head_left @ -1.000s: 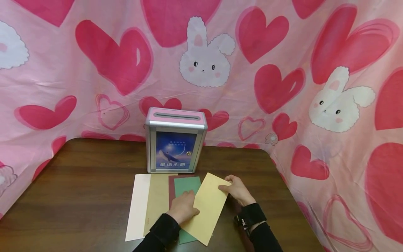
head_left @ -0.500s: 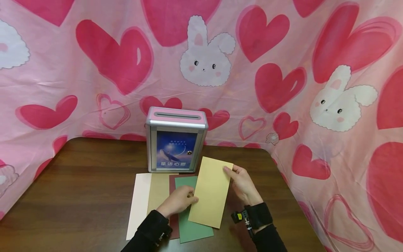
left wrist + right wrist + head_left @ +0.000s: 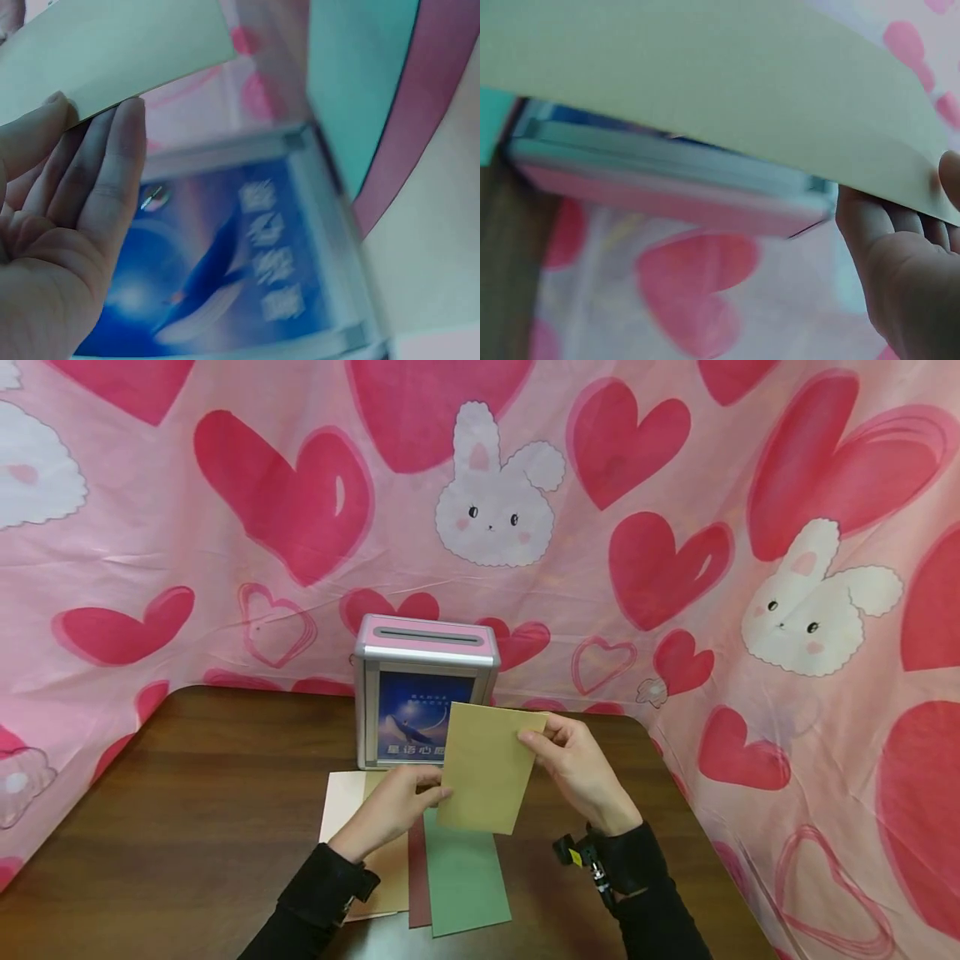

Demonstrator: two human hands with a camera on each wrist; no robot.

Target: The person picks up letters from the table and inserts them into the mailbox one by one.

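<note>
Raised off the table in the head view is a plain yellow envelope [image 3: 487, 768], tilted in front of the box. My right hand [image 3: 588, 772] pinches its upper right corner, thumb on the near face. At its lower left edge my left hand [image 3: 390, 810] pinches it between thumb and fingers, which the left wrist view also shows. Beneath lie a green envelope [image 3: 468, 885], a dark red one [image 3: 418, 885], a tan one [image 3: 390, 881] and a white one [image 3: 341, 806], overlapping. Behind stands a silver-framed box [image 3: 367, 710] with a slot [image 3: 427, 636] in its pink top.
The box stands upright near the back of the brown wooden table [image 3: 187, 827], its blue whale panel [image 3: 405, 714] facing me and partly covered by the yellow envelope. A pink curtain [image 3: 405, 543] with hearts and rabbits hangs close behind the table and along its right side.
Both hands have lifted the yellow envelope up off the green one, towards the box. It has turned more upright and tilted, and now covers part of the box's front.
</note>
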